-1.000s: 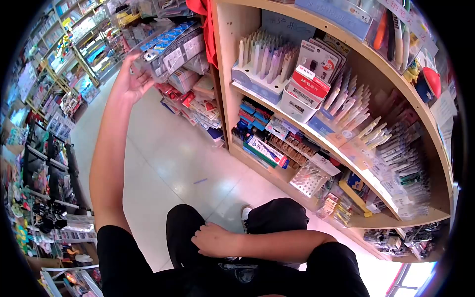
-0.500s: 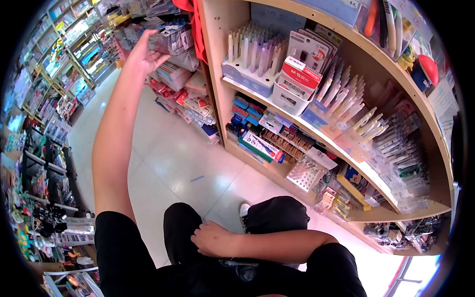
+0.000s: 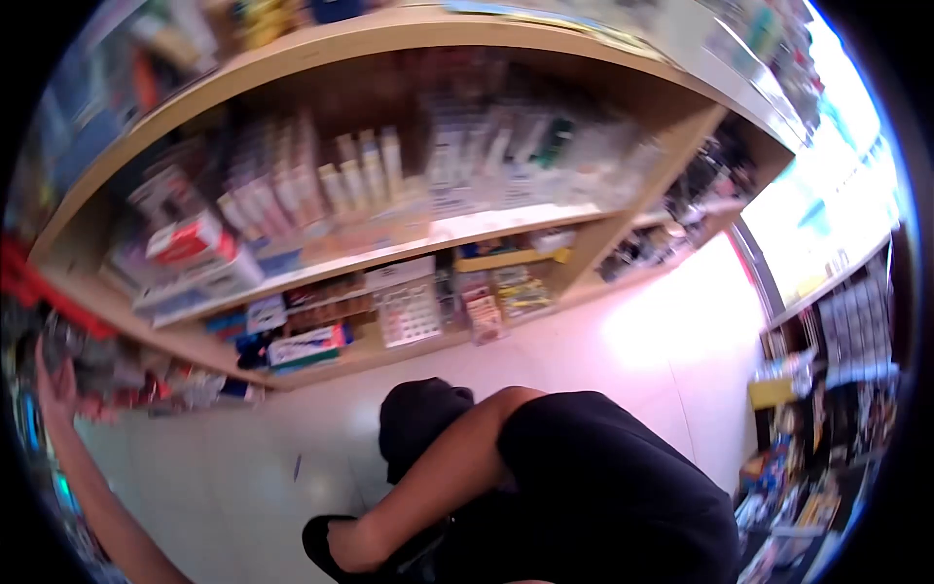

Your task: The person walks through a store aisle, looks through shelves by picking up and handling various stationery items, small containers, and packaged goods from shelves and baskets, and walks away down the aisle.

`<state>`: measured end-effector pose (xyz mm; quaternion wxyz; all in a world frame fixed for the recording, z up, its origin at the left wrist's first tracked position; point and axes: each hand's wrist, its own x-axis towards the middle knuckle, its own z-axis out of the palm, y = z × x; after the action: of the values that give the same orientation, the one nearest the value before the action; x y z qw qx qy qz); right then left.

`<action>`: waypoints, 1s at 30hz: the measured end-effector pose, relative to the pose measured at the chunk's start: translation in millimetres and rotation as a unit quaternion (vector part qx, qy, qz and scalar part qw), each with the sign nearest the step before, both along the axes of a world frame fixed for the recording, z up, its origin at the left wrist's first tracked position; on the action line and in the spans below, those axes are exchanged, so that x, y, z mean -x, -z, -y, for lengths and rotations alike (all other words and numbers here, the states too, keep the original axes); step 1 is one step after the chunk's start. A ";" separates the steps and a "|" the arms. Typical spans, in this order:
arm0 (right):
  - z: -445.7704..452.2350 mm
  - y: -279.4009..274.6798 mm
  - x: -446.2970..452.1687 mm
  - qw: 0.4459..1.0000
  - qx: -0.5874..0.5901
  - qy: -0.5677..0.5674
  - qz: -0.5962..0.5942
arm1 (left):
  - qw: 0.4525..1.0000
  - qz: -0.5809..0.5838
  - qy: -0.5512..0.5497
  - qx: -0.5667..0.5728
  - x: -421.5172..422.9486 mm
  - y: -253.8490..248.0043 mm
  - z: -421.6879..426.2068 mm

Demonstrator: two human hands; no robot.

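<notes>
At the far left edge, my left hand (image 3: 58,384) is stretched out beside hanging clear packets (image 3: 92,346). Motion blurs it, but its fingers look apart, and I make out nothing held in them. Whether it touches the packets I cannot tell. My right hand (image 3: 352,543) rests low against my dark-clothed legs. Its fingers are hidden from view.
A wooden shelf unit (image 3: 389,39) curves across the front, holding pens (image 3: 365,175), a red-and-white box (image 3: 190,238) and packaged stationery. A thin blue stick-like item (image 3: 298,467) lies on the tiled floor (image 3: 224,487). More racks (image 3: 827,438) stand at the right.
My view has swung to the right, so the shelf now fills the front and a bright opening shows. My left hand has shifted to the far left edge, still by the packets.
</notes>
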<state>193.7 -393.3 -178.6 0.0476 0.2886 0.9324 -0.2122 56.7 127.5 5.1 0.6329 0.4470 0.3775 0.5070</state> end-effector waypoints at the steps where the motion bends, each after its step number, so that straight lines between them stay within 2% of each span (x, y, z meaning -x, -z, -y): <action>1: -35.6 12.5 0.3 1.000 -0.019 -0.017 0.000 | 0.999 0.004 -0.022 -0.023 -9.0 -12.7 3.1; 2: -15.1 5.7 43.0 0.998 0.014 -0.057 -0.022 | 0.999 -0.023 -0.033 -0.004 3.6 -0.2 5.3; 3: -18.4 7.9 45.9 0.999 0.018 -0.034 -0.020 | 0.999 -0.028 -0.028 -0.005 -1.4 3.1 -0.7; 4: -39.9 18.0 23.2 1.000 0.000 -0.010 0.002 | 0.999 -0.025 -0.022 -0.020 -9.7 -5.1 0.9; 9: -45.7 26.7 22.5 0.999 0.031 -0.007 -0.003 | 0.998 -0.063 -0.014 -0.024 -22.7 -4.8 3.0; 11: -51.1 39.4 14.1 0.996 -0.028 -0.032 -0.081 | 0.996 -0.087 -0.010 -0.029 -23.3 -6.4 5.6; 12: -57.0 49.9 19.3 0.996 -0.025 -0.020 -0.082 | 0.995 -0.100 -0.006 -0.028 -28.0 -5.1 5.9; 14: -71.1 70.8 28.3 0.990 -0.111 -0.081 -0.040 | 0.991 -0.127 0.001 -0.030 -32.5 -5.8 8.0; 21: -72.9 56.5 6.4 0.991 -0.110 -0.048 -0.061 | 0.953 -0.294 0.052 -0.052 -38.5 -18.2 27.9; 25: -71.4 58.8 -2.4 0.992 -0.105 -0.019 -0.069 | 0.873 -0.459 0.139 -0.086 -31.1 -39.0 56.6; 27: -68.0 54.3 -6.9 0.992 -0.101 -0.005 -0.080 | 0.804 -0.551 0.201 -0.098 -21.5 -63.5 76.5; 30: -68.5 39.1 -10.3 0.991 -0.070 0.065 -0.097 | 0.663 -0.667 0.328 -0.089 -14.4 -116.0 109.4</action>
<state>203.9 -324.7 -217.7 -0.0776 0.3293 0.9245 -0.1759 71.0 18.1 121.1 0.2939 0.8150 0.4804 -0.1364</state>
